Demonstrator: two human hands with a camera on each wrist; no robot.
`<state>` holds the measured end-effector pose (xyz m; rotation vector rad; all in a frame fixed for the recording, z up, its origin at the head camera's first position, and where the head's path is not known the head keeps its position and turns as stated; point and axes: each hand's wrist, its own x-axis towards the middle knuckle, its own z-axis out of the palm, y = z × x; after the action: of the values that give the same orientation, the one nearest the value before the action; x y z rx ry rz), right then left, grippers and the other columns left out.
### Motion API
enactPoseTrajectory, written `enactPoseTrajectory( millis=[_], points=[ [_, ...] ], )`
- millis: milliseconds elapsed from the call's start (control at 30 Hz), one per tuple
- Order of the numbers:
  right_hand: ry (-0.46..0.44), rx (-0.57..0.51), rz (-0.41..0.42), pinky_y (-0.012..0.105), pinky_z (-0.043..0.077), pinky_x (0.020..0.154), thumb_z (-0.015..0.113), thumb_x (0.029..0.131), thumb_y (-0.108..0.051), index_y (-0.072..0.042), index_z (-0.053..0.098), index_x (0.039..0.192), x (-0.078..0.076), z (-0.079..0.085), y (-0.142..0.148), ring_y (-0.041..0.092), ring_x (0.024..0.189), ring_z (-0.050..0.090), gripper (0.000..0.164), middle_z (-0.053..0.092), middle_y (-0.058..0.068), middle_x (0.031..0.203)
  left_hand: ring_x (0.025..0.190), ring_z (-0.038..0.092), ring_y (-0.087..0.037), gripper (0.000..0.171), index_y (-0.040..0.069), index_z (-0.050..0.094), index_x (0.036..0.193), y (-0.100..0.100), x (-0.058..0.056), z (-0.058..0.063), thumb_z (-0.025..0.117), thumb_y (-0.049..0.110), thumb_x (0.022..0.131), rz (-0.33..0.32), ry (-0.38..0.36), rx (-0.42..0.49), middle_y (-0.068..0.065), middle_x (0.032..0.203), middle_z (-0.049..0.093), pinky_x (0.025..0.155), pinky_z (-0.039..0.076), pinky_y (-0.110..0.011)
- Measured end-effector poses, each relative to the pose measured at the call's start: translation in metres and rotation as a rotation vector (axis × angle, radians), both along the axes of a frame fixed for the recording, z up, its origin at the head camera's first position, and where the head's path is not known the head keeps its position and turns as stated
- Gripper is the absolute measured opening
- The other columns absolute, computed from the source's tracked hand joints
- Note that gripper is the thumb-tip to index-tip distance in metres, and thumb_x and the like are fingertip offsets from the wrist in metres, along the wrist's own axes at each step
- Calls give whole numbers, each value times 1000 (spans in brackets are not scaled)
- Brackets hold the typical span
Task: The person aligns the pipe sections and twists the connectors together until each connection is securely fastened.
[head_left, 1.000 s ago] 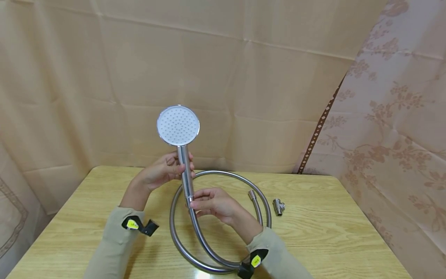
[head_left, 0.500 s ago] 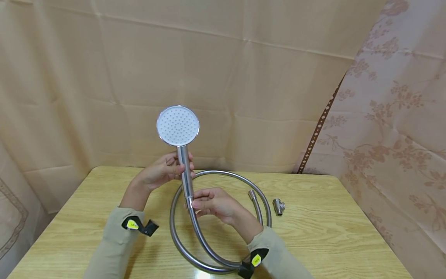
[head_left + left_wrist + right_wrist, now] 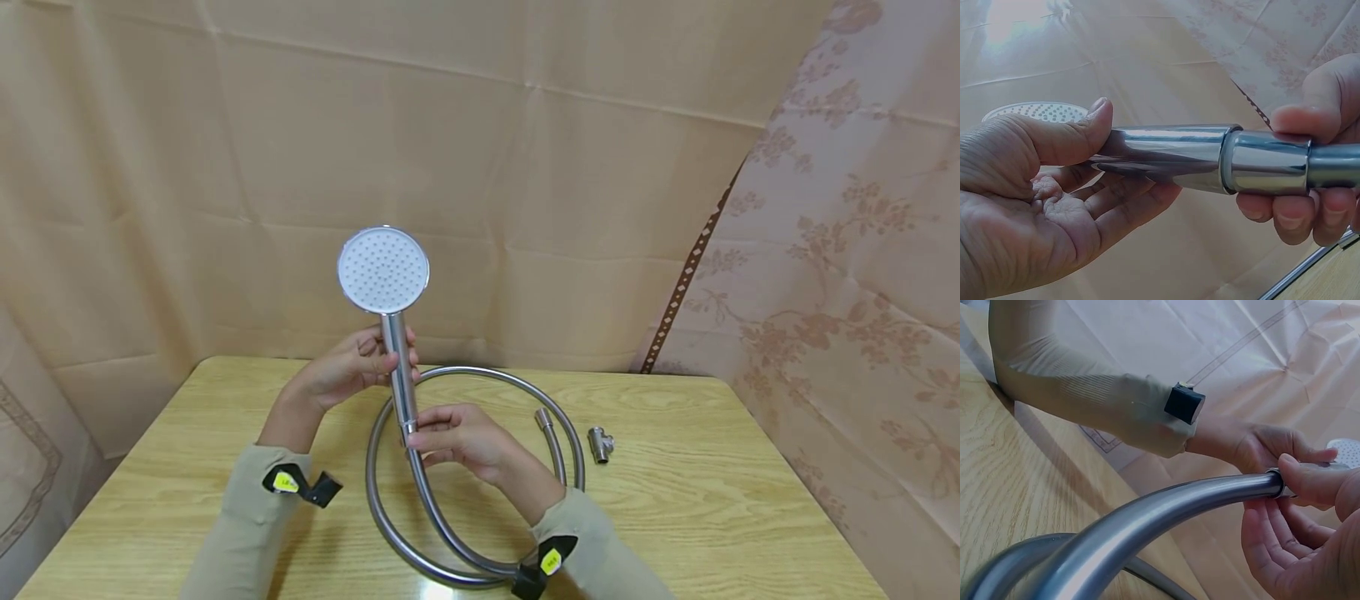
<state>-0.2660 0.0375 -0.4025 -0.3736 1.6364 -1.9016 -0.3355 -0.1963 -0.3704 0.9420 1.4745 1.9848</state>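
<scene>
A chrome hand shower head (image 3: 383, 271) with a round white nozzle face stands nearly upright above the table. My left hand (image 3: 348, 368) grips its handle (image 3: 1169, 153) between thumb and fingers. At the handle's lower end, my right hand (image 3: 468, 442) pinches the nut (image 3: 1270, 161) of the metal shower hose (image 3: 375, 500). In the left wrist view, the nut lines up with the handle, and a thin pale ring shows at the joint. From the nut the hose bends down and loops on the table. Its other end (image 3: 543, 418) lies inside the loop.
A small chrome T-shaped fitting (image 3: 599, 446) rests on the wooden table (image 3: 697, 500), right of the hose loop. Beige cloth (image 3: 480, 167) hangs behind the table, with flowered cloth (image 3: 862, 292) at the right.
My right thumb and fingertips shift slightly around the nut, the thumb moving off to the right and then back left. The left hand and shower head stay in place.
</scene>
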Motion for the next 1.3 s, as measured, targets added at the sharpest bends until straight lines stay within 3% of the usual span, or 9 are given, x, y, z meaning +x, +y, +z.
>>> enactPoseTrajectory(
  millis=[267, 433, 500, 633, 733, 867, 1067, 1300],
  points=[
    [23, 11, 8, 27, 58, 77, 59, 97, 5, 18, 58, 124, 1, 0, -1, 7, 81, 71, 30, 74, -6, 88, 104, 73, -15, 21, 11, 50, 124, -1, 0, -1, 56, 8, 104, -12, 8, 8, 2, 109, 67, 89, 59, -33],
    [45, 9, 42, 28, 58, 78, 59, 98, 3, 19, 57, 126, 1, 0, 0, 8, 85, 71, 32, 77, 15, 107, 103, 72, -15, 20, 11, 50, 123, -1, 1, -1, 56, 7, 104, -8, -1, 4, 1, 109, 66, 90, 59, -33],
    [53, -1, 63, 28, 58, 79, 58, 99, 2, 19, 56, 127, 0, 0, 0, 8, 88, 71, 33, 77, 16, 111, 103, 72, -16, 20, 12, 50, 123, -2, 1, 0, 55, 6, 104, -7, -5, 3, 1, 109, 66, 90, 59, -33],
    [52, -29, 122, 29, 58, 82, 55, 100, 2, 22, 50, 132, -3, -1, 1, 10, 93, 70, 38, 77, 1, 105, 103, 72, -16, 21, 12, 50, 123, -2, 1, 0, 55, 6, 104, -3, -6, 6, 1, 108, 66, 90, 59, -33],
    [42, -40, 156, 32, 58, 87, 54, 101, 2, 23, 47, 134, -5, 0, 3, 11, 98, 70, 39, 77, 2, 108, 103, 72, -16, 21, 12, 50, 123, -2, 1, 0, 56, 6, 104, 1, 0, 3, 1, 108, 66, 89, 59, -33],
    [24, -45, 137, 34, 58, 91, 55, 101, 1, 17, 58, 126, -6, 0, 3, 13, 97, 72, 30, 77, 3, 105, 102, 73, -16, 21, 12, 50, 123, -2, 1, 1, 56, 6, 104, 12, 0, -4, 1, 108, 66, 89, 59, -33],
    [5, -65, 29, 31, 60, 84, 63, 97, -3, -9, 71, 101, -2, -2, -4, 13, 85, 75, 11, 77, -1, 88, 102, 72, -15, 22, 10, 49, 124, -1, 3, 2, 56, 7, 104, 12, -18, -1, 1, 108, 67, 88, 58, -32],
    [0, -33, 2, 34, 60, 85, 63, 97, -3, -14, 72, 96, -3, -4, -7, 13, 84, 75, 14, 76, -4, 86, 102, 72, -14, 21, 11, 49, 124, -2, 1, 1, 53, 5, 105, 11, -33, -3, 2, 108, 68, 87, 58, -32]
  ],
)
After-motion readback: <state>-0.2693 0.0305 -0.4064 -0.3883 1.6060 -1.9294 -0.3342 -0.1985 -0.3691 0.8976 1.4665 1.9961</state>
